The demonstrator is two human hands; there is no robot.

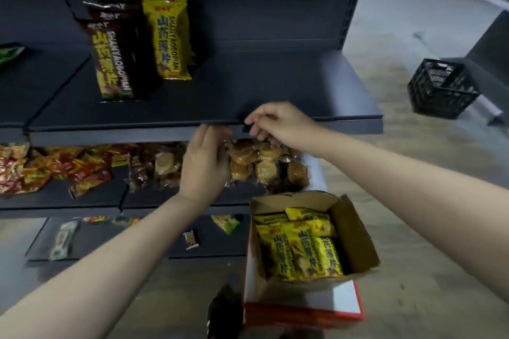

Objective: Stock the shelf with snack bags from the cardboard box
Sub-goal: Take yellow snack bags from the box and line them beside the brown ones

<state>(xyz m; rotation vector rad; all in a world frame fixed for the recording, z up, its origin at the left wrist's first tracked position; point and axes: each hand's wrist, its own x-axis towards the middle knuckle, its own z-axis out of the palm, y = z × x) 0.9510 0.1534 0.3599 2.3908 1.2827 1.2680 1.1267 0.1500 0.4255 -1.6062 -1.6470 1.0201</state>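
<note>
**Handling a cake bag beyond the cardboard box (355, 231)**

Pinching the top of a clear bag of round cakes (264, 165) with the right grip (275, 125), fingers curled downward, just past the box's far wall. Touching that bag's left edge with the left grip (205, 165), not showing whether clasping or merely pressing. Lying inside the box: yellow snack bags (300, 248), long axes running far wall to near wall, lettered "SHANYAOBOPIAN". Standing on the shelf (275, 85) up and left of the box: brown bags (115, 63) and yellow shelf bags (170, 36), carrying the same word lengthwise.
</note>
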